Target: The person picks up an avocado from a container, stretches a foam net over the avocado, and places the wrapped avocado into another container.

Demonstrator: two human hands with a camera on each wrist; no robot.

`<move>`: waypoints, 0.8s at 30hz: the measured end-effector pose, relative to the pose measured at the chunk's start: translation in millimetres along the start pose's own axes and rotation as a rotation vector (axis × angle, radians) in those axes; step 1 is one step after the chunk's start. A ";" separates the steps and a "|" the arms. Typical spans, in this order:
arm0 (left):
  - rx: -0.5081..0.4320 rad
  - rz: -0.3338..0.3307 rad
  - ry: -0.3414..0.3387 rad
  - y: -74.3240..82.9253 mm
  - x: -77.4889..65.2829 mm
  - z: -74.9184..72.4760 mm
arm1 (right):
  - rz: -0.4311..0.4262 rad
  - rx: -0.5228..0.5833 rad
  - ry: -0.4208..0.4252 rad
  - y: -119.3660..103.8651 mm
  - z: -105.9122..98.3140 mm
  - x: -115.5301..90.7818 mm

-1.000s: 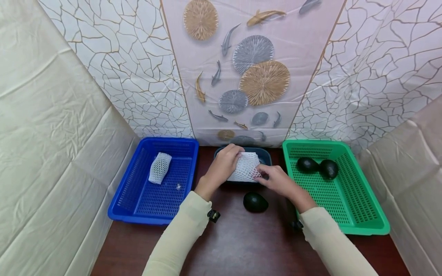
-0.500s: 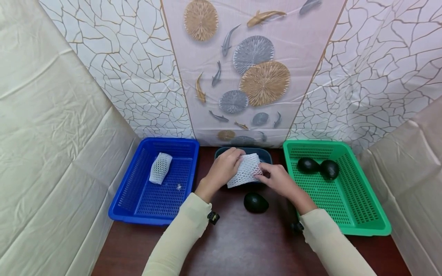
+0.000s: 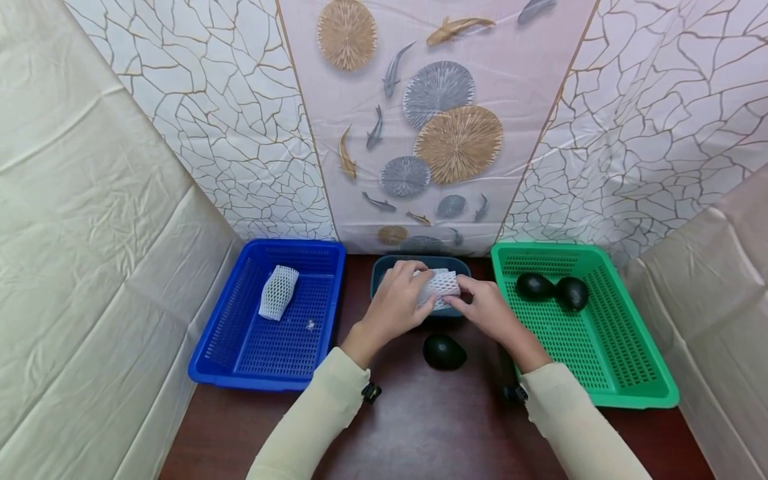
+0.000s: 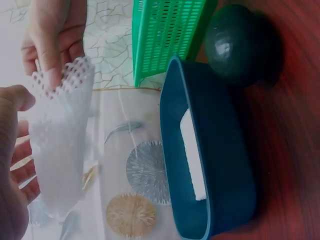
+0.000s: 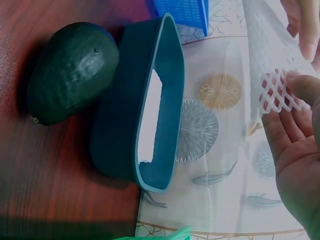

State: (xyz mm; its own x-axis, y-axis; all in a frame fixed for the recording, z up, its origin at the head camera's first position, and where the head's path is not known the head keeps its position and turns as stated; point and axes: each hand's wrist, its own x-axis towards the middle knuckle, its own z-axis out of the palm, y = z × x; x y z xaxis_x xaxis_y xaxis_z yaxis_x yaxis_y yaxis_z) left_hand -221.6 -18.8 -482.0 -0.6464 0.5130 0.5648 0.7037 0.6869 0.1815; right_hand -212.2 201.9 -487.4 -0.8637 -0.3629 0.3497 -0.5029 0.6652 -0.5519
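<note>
A white foam net sleeve (image 3: 443, 283) is held between both hands above a dark teal tub (image 5: 120, 115). My left hand (image 3: 395, 301) holds the sleeve's left part, thumb at the near side and fingers over the far side. My right hand (image 3: 487, 311) pinches the mesh edge at its right end, with the thumb (image 5: 303, 86) on the lattice in the right wrist view. The sleeve looks flattened, with nothing visible inside. Another white piece (image 4: 192, 157) lies in the tub. A dark green avocado (image 3: 444, 352) rests on the table in front of the tub.
On the left stands a blue basket (image 3: 252, 377) holding a net-wrapped item (image 3: 279, 293) and a small white scrap (image 3: 310, 325). A green basket (image 3: 636, 400) on the right holds two avocados (image 3: 572, 294). A patterned cloth wall (image 3: 420, 220) rises behind.
The left hand has shifted its hold, its thumb now coming round the near side of the sleeve. The sleeve has tilted and lifted slightly, uncovering more of the tub. The avocado stays put.
</note>
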 end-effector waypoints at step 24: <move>-0.264 -0.037 0.069 -3.2 -2.6 -1.6 | -0.140 -0.163 -0.085 4.0 -6.5 -5.8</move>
State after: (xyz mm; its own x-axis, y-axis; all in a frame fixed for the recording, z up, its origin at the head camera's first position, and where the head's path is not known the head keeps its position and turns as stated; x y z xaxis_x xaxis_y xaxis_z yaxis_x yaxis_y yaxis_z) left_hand -221.7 -23.2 -482.7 -0.6581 0.4472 0.6057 0.7380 0.5424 0.4014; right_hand -208.9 210.8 -486.7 -0.7890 -0.5083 0.3451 -0.6121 0.6986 -0.3704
